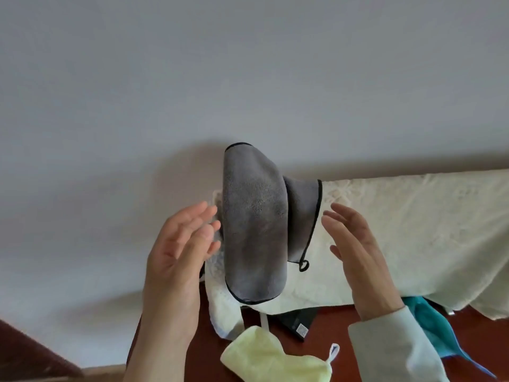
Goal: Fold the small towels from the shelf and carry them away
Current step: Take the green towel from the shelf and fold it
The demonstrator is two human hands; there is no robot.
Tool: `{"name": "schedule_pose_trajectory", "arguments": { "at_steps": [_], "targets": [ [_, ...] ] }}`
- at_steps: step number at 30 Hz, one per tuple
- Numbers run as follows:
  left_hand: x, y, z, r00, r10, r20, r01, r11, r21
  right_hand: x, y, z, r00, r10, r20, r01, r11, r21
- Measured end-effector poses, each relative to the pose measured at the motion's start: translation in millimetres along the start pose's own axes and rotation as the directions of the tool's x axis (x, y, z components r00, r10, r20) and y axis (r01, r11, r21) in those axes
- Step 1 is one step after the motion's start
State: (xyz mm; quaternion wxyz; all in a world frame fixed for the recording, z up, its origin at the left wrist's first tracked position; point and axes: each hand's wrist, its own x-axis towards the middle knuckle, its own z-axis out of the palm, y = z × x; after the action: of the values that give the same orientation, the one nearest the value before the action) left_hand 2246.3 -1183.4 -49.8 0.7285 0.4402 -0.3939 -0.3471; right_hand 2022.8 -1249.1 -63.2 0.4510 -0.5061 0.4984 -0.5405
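A: Flanking the grey fleece towel with black piping point(254, 224), the left hand point(179, 244) and right hand point(355, 252) show an open, empty grip each.

B: Why?

A: Probably catching it; nothing seems to hold it, above the cream cloth point(399, 230). A yellow fleece towel point(272, 359) lies below it.

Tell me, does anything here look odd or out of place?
Yes. The grey towel hangs in the air between the left hand and the right hand, both open, neither clearly gripping it. Below, the yellow towel and teal cloth lie loosely crumpled, not folded.
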Motion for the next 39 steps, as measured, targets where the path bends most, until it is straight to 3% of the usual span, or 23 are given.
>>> {"name": "schedule_pose_trajectory", "arguments": {
  "at_steps": [4,17,23,29,34,39],
  "targets": [
    [-10,3,-2,0.998,0.028,-0.060,-0.023,0.997,0.070,16,7,5,0.997,0.055,0.061,-0.057,0.998,0.029],
    [-31,6,27,0.985,0.056,-0.164,-0.037,0.993,0.114,26,-23,3,0.938,-0.131,0.320,0.037,0.958,0.286],
    [-44,12,52,0.992,0.055,-0.115,-0.038,0.989,0.144,13,-61,-9,0.852,-0.266,0.451,0.087,0.921,0.379],
    [-59,24,77,0.992,0.087,-0.087,-0.067,0.975,0.213,1,-71,-24,0.766,-0.374,0.523,0.234,0.920,0.315],
    [-81,21,96,0.997,0.078,-0.003,-0.074,0.948,0.310,-12,-70,-46,0.698,-0.351,0.624,0.208,0.933,0.292],
    [-98,12,114,0.987,-0.058,0.148,-0.012,0.902,0.432,-22,-70,-69,0.605,-0.314,0.732,0.075,0.937,0.340]
  ]
}}
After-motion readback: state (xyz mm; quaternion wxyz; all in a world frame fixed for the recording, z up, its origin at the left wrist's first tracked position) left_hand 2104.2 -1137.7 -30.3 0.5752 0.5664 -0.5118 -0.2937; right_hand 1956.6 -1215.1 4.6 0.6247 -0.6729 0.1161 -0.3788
